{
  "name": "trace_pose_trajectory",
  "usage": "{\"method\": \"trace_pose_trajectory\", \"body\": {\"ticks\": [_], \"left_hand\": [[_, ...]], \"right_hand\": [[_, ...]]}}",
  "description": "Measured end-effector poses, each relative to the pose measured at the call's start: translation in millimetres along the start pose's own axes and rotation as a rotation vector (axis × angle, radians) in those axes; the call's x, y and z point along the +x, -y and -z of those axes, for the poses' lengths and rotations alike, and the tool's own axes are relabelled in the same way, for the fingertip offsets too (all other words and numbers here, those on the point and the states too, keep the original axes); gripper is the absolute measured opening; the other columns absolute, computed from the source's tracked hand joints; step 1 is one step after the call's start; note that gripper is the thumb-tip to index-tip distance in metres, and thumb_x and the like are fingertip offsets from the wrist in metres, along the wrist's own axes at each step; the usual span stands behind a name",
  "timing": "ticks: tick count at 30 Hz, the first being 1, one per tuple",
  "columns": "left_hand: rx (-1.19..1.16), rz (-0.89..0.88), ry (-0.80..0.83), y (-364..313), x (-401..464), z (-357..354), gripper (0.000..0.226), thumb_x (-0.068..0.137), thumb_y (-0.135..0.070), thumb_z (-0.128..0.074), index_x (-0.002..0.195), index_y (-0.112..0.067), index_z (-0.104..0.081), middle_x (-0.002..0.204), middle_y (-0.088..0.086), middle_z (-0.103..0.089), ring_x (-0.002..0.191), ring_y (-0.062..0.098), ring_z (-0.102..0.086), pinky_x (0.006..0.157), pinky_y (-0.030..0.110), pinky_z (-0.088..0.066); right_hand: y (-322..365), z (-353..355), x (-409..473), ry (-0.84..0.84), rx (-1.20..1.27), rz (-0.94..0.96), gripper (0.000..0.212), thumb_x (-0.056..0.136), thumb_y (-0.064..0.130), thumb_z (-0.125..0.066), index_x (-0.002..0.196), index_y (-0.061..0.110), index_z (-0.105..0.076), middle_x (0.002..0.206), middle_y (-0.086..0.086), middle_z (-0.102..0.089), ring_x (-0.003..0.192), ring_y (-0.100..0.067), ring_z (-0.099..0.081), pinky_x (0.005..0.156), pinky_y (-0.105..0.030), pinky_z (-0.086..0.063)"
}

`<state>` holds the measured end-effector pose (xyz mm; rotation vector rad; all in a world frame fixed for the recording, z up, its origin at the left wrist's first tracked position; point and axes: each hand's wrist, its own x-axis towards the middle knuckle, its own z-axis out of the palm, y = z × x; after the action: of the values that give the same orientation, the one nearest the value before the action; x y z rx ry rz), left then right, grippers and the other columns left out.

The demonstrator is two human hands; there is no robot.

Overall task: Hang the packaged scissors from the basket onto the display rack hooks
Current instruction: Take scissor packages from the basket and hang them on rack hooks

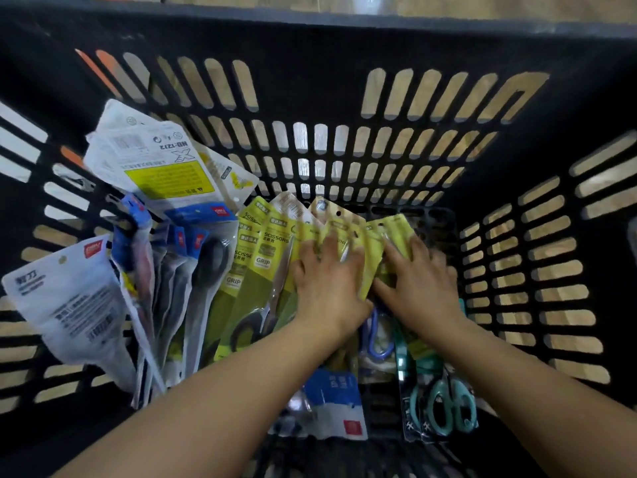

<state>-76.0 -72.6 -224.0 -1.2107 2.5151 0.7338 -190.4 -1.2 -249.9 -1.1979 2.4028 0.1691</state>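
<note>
Both hands reach down into a black slotted basket [344,46] full of packaged scissors. A fanned row of yellow-green scissor packs [262,257] lies in the middle. My left hand [327,281] lies flat on these packs with fingers spread. My right hand [418,281] presses on the rightmost yellow-green packs, fingers extended and slightly blurred. Neither hand visibly grips a pack. The display rack is out of view.
White-and-blue scissor packs [155,174] lean against the basket's left wall. A blue-and-white pack [337,405] lies near my forearms. Teal-handled scissors in clear packs [444,405] sit at the lower right, and a blue-handled pair [375,336] shows between my wrists.
</note>
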Motion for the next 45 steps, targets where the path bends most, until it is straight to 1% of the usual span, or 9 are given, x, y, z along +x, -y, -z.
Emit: {"method": "trace_pose_trajectory", "body": {"ticks": [9,19,22,30,33,36,40,42,45], "left_hand": [[0.009,-0.013,0.032,-18.0,-15.2,66.0,0.086,0.073,-0.046,-0.069,0.145,-0.036,-0.024,0.157,0.006,0.011,0.138,0.036,-0.003,0.111,0.045,-0.018],[0.205,0.069,-0.012,-16.6,-137.2,221.0,0.083,0.082,-0.050,-0.060,0.147,-0.032,-0.010,0.155,0.003,0.020,0.136,0.034,-0.004,0.110,0.044,-0.019],[0.196,0.174,-0.063,-24.8,-183.8,295.1,0.085,0.082,-0.051,-0.060,0.148,-0.034,-0.009,0.154,0.009,0.024,0.137,0.034,-0.004,0.112,0.043,-0.017],[0.160,0.360,-0.401,-55.0,-307.2,561.8,0.086,0.080,-0.048,-0.062,0.150,-0.037,-0.013,0.157,0.008,0.019,0.139,0.038,-0.009,0.111,0.047,-0.019],[0.244,0.377,-0.684,-60.8,-352.8,652.0,0.098,0.049,-0.055,-0.080,0.136,-0.029,-0.046,0.153,0.022,-0.022,0.123,0.039,-0.036,0.089,0.055,-0.044],[0.208,0.447,-0.859,-65.8,-399.3,720.2,0.099,0.023,-0.045,-0.088,0.116,-0.020,-0.066,0.133,0.027,-0.050,0.105,0.038,-0.043,0.073,0.054,-0.051],[0.152,0.518,-1.067,-86.8,-481.6,788.9,0.091,0.050,-0.041,-0.082,0.134,-0.024,-0.052,0.150,0.024,-0.029,0.124,0.041,-0.033,0.095,0.056,-0.040],[0.178,0.544,-1.139,-88.1,-521.6,808.4,0.089,0.053,-0.038,-0.080,0.135,-0.023,-0.051,0.151,0.022,-0.028,0.123,0.033,-0.022,0.096,0.055,-0.039],[0.200,0.613,-1.228,-80.7,-573.8,825.1,0.091,0.039,-0.041,-0.085,0.124,-0.019,-0.060,0.141,0.025,-0.042,0.114,0.033,-0.031,0.083,0.053,-0.048]], "right_hand": [[-3.7,61.3,-26.1,0.006,0.029,-0.089,0.066,0.087,0.065,-0.041,0.145,0.037,-0.028,0.149,-0.009,-0.031,0.126,-0.037,-0.035,0.101,-0.046,-0.034],[43.5,239.4,-121.7,-0.018,-0.032,0.099,0.066,0.090,0.062,-0.039,0.148,0.036,-0.021,0.153,-0.008,-0.022,0.128,-0.033,-0.030,0.100,-0.044,-0.031],[73.9,313.6,-153.0,-0.090,-0.018,0.189,0.062,0.088,0.058,-0.048,0.142,0.030,-0.040,0.146,-0.016,-0.037,0.117,-0.040,-0.043,0.090,-0.048,-0.042],[185.6,601.4,-236.7,-0.435,0.005,0.515,0.059,0.076,0.057,-0.040,0.118,0.023,-0.064,0.119,-0.020,-0.060,0.095,-0.041,-0.058,0.067,-0.047,-0.052],[223.3,704.6,-283.9,-0.548,0.103,0.628,0.059,0.076,0.056,-0.041,0.118,0.023,-0.065,0.117,-0.018,-0.062,0.092,-0.042,-0.059,0.066,-0.048,-0.053],[250.6,781.0,-325.8,-0.664,0.129,0.724,0.061,0.078,0.059,-0.042,0.125,0.024,-0.061,0.126,-0.013,-0.060,0.096,-0.039,-0.061,0.073,-0.045,-0.054],[295.3,856.0,-392.6,-0.804,0.194,0.860,0.066,0.081,0.063,-0.037,0.134,0.026,-0.052,0.141,-0.011,-0.049,0.112,-0.042,-0.053,0.086,-0.052,-0.050],[318.0,880.3,-429.3,-0.857,0.171,0.909,0.065,0.088,0.065,-0.035,0.145,0.033,-0.034,0.152,-0.006,-0.031,0.129,-0.037,-0.040,0.100,-0.047,-0.040],[349.5,893.7,-473.1,-0.837,0.169,1.009,0.067,0.090,0.064,-0.033,0.149,0.037,-0.017,0.158,-0.002,-0.015,0.134,-0.032,-0.029,0.105,-0.041,-0.031]]}}
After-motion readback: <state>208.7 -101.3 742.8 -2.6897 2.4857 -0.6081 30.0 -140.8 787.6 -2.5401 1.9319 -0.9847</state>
